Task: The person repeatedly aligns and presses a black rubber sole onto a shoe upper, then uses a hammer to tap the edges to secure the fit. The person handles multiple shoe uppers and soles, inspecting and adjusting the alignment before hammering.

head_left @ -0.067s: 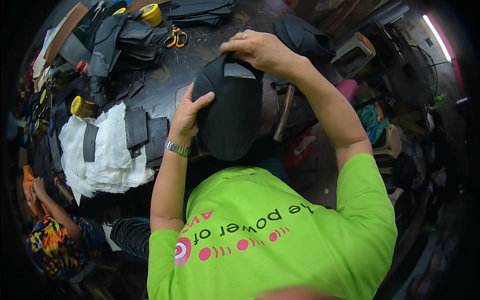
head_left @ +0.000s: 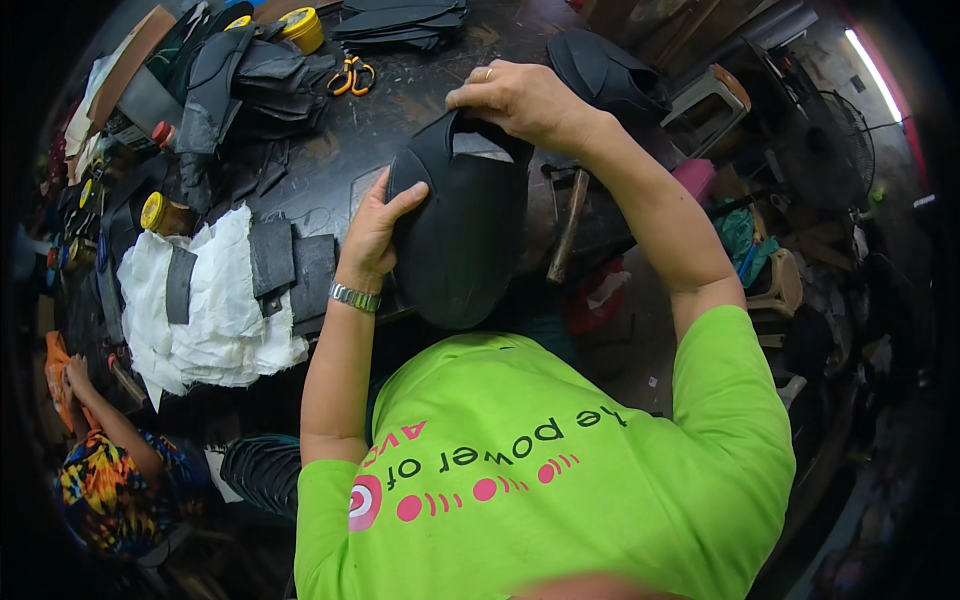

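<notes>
A black shoe upper (head_left: 460, 245) hangs over the table's near edge, its rounded toe toward me. Its opening faces away, showing a greyish patch inside. My left hand (head_left: 372, 225) grips the left side, thumb on the outer face and the other fingers mostly hidden behind. At the far rim my right hand (head_left: 520, 100) pinches the edge of the opening, its fingertips partly out of sight. Just right of the upper lies a hammer (head_left: 568, 225) with a wooden handle. Beyond my right hand sit more black uppers (head_left: 605, 75), nested together.
Orange-handled snips (head_left: 352, 78) lie on the dark table (head_left: 410, 95). Stacked black pieces (head_left: 400, 22) are at the back. On the left, white cloth (head_left: 220, 330) bears dark strips beside a yellow-lidded jar (head_left: 165, 213). Another person (head_left: 130, 475) sits at the lower left.
The toe of the upper has dropped slightly toward me, and its opening shows a little wider. My right hand has shifted very slightly; my left keeps its place.
</notes>
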A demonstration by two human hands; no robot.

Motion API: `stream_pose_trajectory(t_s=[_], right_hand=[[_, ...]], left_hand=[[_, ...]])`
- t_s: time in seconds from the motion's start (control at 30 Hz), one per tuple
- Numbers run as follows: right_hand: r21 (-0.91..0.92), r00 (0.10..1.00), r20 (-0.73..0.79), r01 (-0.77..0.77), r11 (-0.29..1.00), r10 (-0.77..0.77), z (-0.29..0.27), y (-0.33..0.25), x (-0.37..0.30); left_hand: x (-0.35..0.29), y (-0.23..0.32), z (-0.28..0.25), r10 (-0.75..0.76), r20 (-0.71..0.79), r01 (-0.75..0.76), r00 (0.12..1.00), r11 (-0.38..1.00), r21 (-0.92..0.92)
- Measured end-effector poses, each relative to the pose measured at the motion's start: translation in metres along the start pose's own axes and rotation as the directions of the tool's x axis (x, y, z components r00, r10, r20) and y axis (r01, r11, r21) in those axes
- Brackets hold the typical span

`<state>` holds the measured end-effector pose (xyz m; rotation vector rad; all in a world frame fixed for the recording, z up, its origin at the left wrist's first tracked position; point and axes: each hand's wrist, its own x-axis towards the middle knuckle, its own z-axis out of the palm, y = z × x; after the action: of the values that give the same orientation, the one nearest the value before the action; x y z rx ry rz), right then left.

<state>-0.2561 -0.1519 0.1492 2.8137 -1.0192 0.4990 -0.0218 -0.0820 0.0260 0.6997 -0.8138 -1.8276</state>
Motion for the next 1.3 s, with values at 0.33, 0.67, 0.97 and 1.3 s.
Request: stream_pose_trajectory(t_s=[0.33, 0.67, 0.97, 1.3], right_hand=[[-0.108, 0.6, -0.399, -0.782, 0.614, 0.693, -0.084, 0.107, -0.135], [0.035, 0.178, -0.252, -0.981, 0.192, 0.951, -0.021, 0.184, -0.166], [-0.048, 0.301, -0.507, -0.945, 0.323, 0.808, 0.025, 0.171, -0.147], [0.037, 0.541, 0.189, -0.838, 0.545, 0.819, 0.039, -0.012, -0.154]], left_hand=[[-0.021, 0.014, -0.015, 0.18, -0.1, -0.154, 0.979, 0.961, 0.23], [-0.01, -0.026, -0.01, 0.26, 0.061, -0.251, 0.964, 0.803, 0.541], [-0.017, -0.032, 0.003, 0.35, 0.057, -0.285, 0.935, 0.648, 0.706], [-0.016, -0.033, 0.001, 0.345, 0.039, -0.257, 0.938, 0.614, 0.746]])
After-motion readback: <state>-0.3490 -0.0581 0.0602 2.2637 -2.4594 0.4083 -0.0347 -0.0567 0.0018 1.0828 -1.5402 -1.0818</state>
